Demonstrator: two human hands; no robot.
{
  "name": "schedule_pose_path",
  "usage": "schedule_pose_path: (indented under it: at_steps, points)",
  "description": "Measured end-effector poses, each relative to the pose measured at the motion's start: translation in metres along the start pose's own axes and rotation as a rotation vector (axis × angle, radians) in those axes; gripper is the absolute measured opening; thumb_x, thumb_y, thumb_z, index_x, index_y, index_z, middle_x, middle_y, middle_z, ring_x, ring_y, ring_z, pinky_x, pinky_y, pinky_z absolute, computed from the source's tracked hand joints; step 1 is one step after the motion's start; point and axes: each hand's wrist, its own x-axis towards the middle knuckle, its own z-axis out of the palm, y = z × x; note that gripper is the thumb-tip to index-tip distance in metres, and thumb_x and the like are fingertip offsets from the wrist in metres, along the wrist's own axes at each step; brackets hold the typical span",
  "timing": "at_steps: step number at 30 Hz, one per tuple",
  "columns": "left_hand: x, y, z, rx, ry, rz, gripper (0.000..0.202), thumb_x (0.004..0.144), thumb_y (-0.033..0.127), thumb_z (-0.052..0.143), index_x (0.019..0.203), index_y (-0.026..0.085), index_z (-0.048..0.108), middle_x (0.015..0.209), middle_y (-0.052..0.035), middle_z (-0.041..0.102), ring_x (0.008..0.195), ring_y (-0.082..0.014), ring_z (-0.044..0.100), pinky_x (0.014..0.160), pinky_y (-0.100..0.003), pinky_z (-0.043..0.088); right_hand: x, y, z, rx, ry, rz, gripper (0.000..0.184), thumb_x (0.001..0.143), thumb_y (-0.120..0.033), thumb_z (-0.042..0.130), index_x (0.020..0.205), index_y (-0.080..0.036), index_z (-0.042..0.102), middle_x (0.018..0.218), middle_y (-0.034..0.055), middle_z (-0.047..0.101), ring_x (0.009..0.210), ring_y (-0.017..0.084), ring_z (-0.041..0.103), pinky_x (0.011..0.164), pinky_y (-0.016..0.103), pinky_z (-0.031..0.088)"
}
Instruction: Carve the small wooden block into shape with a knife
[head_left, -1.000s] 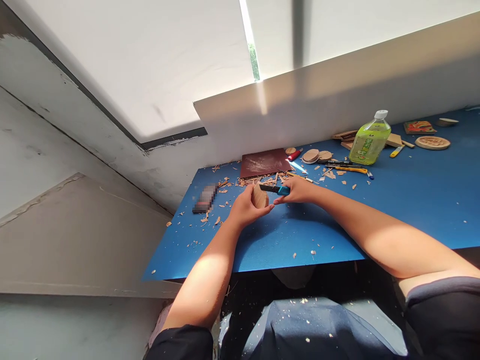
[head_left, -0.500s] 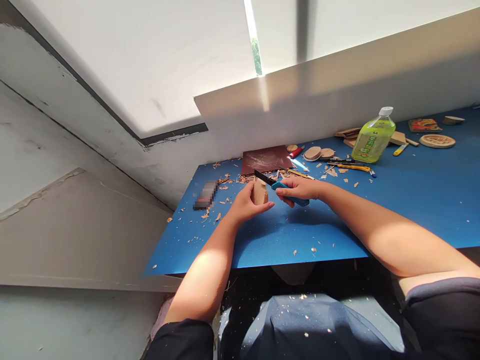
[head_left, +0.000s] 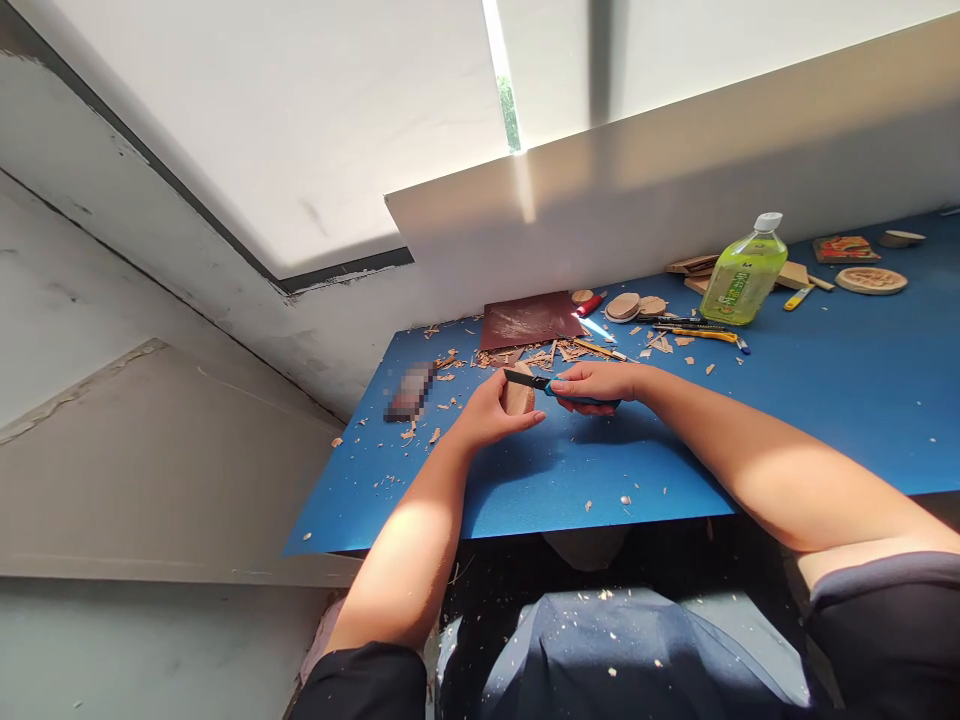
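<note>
My left hand point(head_left: 487, 412) grips a round wooden disc point(head_left: 516, 398) by its edge, holding it tilted above the blue table point(head_left: 825, 400). In my right hand point(head_left: 596, 383) is a utility knife point(head_left: 551, 387) with a blue handle and a dark blade. The blade lies across the upper part of the disc, pointing left toward my left thumb. Whether its edge bites into the wood I cannot tell. Wood shavings point(head_left: 536, 357) are scattered on the table just behind both hands.
Behind my hands lies a dark red sheet point(head_left: 529, 320), with a red-handled tool point(head_left: 590, 306) beside it. To the right are wooden discs point(head_left: 624, 306), a yellow cutter point(head_left: 705, 333), a bottle of green liquid point(head_left: 744, 275) and a carved disc point(head_left: 871, 281). A blurred object point(head_left: 410, 391) sits at left.
The knife blade has swung down, from pointing up and left above the disc to lying nearly level across it. My left hand and the disc have hardly moved.
</note>
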Motion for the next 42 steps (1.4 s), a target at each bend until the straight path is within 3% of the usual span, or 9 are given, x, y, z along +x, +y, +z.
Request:
schedule_pose_path:
  at_steps: [8, 13, 18, 28, 34, 37, 40, 42]
  points:
    - [0.001, 0.0, 0.003, 0.024, -0.006, -0.009, 0.074, 0.073, 0.058, 0.095, 0.131, 0.023, 0.066, 0.118, -0.0092, 0.077, 0.109, -0.0304, 0.074, 0.094, -0.043, 0.061, -0.003, 0.002, -0.006, 0.094, -0.074, 0.034, 0.069, 0.094, -0.091, 0.057, 0.089, -0.022, 0.06, 0.052, -0.0059, 0.05, 0.042, 0.011, 0.045, 0.04, 0.024, 0.035]
    - [0.0, 0.003, 0.002, 0.025, -0.024, -0.013, 0.067, 0.073, 0.059, 0.095, 0.123, 0.023, 0.068, 0.113, -0.0089, 0.077, 0.106, -0.0311, 0.074, 0.091, -0.043, 0.061, -0.004, 0.002, -0.007, 0.09, -0.112, 0.053, 0.068, 0.094, -0.089, 0.06, 0.089, -0.022, 0.061, 0.051, -0.0062, 0.049, 0.043, 0.011, 0.044, 0.041, 0.024, 0.038]
    - [-0.001, 0.003, 0.002, -0.005, -0.037, 0.019, 0.067, 0.075, 0.057, 0.094, 0.127, 0.024, 0.067, 0.118, -0.0089, 0.077, 0.108, -0.0309, 0.074, 0.092, -0.042, 0.06, -0.004, 0.001, -0.006, 0.104, -0.111, 0.046, 0.067, 0.095, -0.089, 0.06, 0.089, -0.022, 0.062, 0.051, -0.0062, 0.049, 0.043, 0.011, 0.044, 0.041, 0.023, 0.037]
    - [0.003, 0.0, 0.014, 0.084, 0.187, 0.01, 0.071, 0.076, 0.063, 0.092, 0.127, 0.023, 0.063, 0.116, -0.008, 0.075, 0.105, -0.0287, 0.072, 0.089, -0.041, 0.058, 0.01, 0.009, 0.0, 0.112, 0.0, -0.051, 0.07, 0.095, -0.092, 0.053, 0.083, -0.023, 0.055, 0.053, -0.0059, 0.048, 0.041, 0.011, 0.043, 0.04, 0.024, 0.037]
    - [0.008, 0.005, 0.02, 0.065, 0.278, -0.096, 0.073, 0.072, 0.065, 0.094, 0.122, 0.022, 0.063, 0.114, -0.0073, 0.074, 0.101, -0.0265, 0.069, 0.085, -0.037, 0.054, 0.022, 0.012, 0.008, 0.082, 0.113, -0.073, 0.072, 0.093, -0.095, 0.051, 0.082, -0.024, 0.052, 0.052, -0.0058, 0.047, 0.042, 0.011, 0.043, 0.042, 0.025, 0.039]
    - [0.009, 0.002, 0.019, -0.004, 0.311, -0.093, 0.077, 0.072, 0.065, 0.094, 0.126, 0.022, 0.061, 0.117, -0.008, 0.074, 0.103, -0.026, 0.07, 0.086, -0.036, 0.055, 0.022, 0.01, 0.002, 0.062, 0.278, -0.107, 0.074, 0.095, -0.095, 0.046, 0.091, -0.023, 0.058, 0.057, -0.0036, 0.051, 0.045, 0.013, 0.047, 0.045, 0.026, 0.042]
    - [0.009, -0.003, 0.014, -0.003, 0.334, -0.105, 0.077, 0.073, 0.066, 0.094, 0.127, 0.023, 0.06, 0.118, -0.0084, 0.075, 0.104, -0.0264, 0.071, 0.085, -0.036, 0.055, 0.012, 0.012, -0.021, -0.086, 0.665, -0.085, 0.075, 0.101, -0.091, 0.034, 0.111, -0.022, 0.062, 0.074, 0.0038, 0.064, 0.058, 0.019, 0.058, 0.058, 0.03, 0.051]
    - [0.007, -0.005, 0.009, 0.047, 0.328, -0.099, 0.077, 0.074, 0.066, 0.093, 0.129, 0.024, 0.06, 0.118, -0.0082, 0.075, 0.104, -0.0268, 0.071, 0.085, -0.036, 0.054, 0.002, 0.019, -0.043, -0.356, 0.917, 0.066, 0.072, 0.106, -0.083, 0.034, 0.12, -0.02, 0.064, 0.093, 0.0137, 0.074, 0.079, 0.027, 0.069, 0.075, 0.036, 0.056]
